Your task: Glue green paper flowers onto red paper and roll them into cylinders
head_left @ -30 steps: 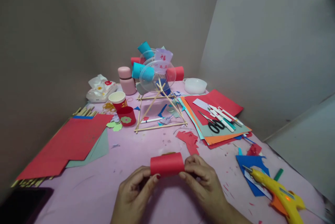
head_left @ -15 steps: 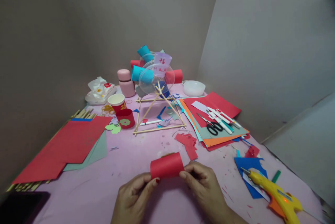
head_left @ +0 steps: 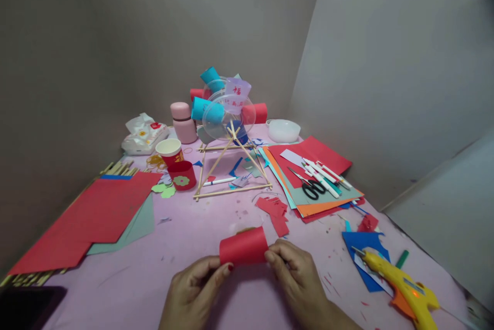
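Observation:
Both my hands hold a red paper roll (head_left: 243,245) just above the pink table (head_left: 193,237), near its front edge. My left hand (head_left: 195,289) pinches the roll's left end with thumb and fingers closed on it. My right hand (head_left: 297,276) grips the right end the same way. The roll lies sideways, curled into a short tube. Behind it stands a stick-frame wheel model (head_left: 227,129) with blue and red paper cups around a clear disc.
Red paper sheets (head_left: 92,214) lie at left over bamboo sticks. A stack of coloured paper (head_left: 309,186) with scissors (head_left: 311,186) and pens sits at right. A yellow glue gun (head_left: 401,283) rests on blue paper front right. Red cups (head_left: 177,165), a pink bottle (head_left: 183,121) and a white bowl (head_left: 283,129) stand behind.
The view has shifted slightly right and up, so everything sits a bit lower left. My hands keep the same hold on the red roll, which has tilted a little.

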Demonstrator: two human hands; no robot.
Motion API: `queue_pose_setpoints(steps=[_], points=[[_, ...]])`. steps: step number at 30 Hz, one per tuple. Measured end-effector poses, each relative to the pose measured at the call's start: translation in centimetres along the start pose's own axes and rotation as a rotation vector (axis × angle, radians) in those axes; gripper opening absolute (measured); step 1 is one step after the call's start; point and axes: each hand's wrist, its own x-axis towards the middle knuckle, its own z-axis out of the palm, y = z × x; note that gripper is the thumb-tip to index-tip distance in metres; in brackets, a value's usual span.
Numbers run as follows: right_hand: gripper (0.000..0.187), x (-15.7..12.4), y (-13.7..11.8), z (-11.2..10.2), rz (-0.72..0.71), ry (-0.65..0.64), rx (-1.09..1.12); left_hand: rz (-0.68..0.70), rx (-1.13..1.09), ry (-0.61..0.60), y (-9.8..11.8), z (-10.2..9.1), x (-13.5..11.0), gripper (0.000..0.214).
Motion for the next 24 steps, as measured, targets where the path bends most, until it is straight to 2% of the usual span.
queue_pose_setpoints(steps=[5,9,14,20,24], points=[[0.015,0.2,-0.4,-0.3,0.012,-0.061,0.033,-0.085,-0.114,-0.032,-0.2,0.0,0.5,0.024],[0.019,0.3,-0.4,-0.3,-0.006,-0.042,0.017,-0.146,-0.165,-0.086,-0.2,0.1,0.7,0.027],[0.021,0.4,-0.3,-0.2,0.031,-0.049,0.031,-0.156,-0.17,-0.089,0.0,0.1,0.7,0.027],[0.021,0.6,-0.4,-0.2,0.126,-0.064,0.092,-0.083,-0.084,-0.049,0.3,0.1,0.4,0.025],[0.021,0.5,-0.4,-0.3,0.254,-0.082,0.227,0.115,0.066,0.006,0.2,-0.1,-0.3,0.015]])
